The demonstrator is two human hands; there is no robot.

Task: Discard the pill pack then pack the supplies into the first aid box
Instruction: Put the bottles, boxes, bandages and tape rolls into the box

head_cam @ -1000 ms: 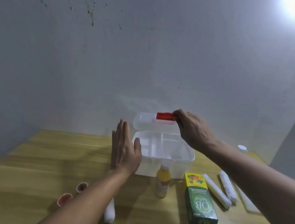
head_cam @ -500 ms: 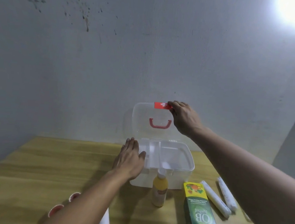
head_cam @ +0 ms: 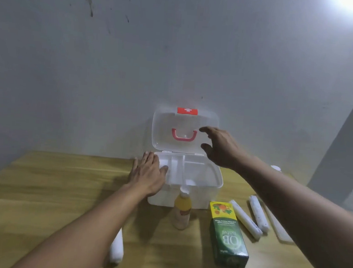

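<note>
The white first aid box [head_cam: 204, 197] stands open at the back of the wooden table [head_cam: 49, 186], its clear lid [head_cam: 162, 137] upright against the wall with a red latch and red handle. My left hand [head_cam: 148, 176] lies flat against the box's left side. My right hand [head_cam: 219, 147] hovers open just right of the lid, holding nothing. In front of the box stand a yellow bottle [head_cam: 182, 211] and a green OB herbal carton [head_cam: 227, 236]. Two white rolls [head_cam: 249, 218] lie to the right, another white roll [head_cam: 117, 248] under my left forearm. No pill pack shows.
A flat white strip [head_cam: 278, 228] lies beside the rolls, partly under my right arm. A small white cap [head_cam: 276, 168] sits at the table's far right edge. A grey wall rises right behind the box.
The lid has swung from nearly flat to fully upright. My right hand has let go of the red latch and dropped lower. My left hand has come down flat against the box's side.
</note>
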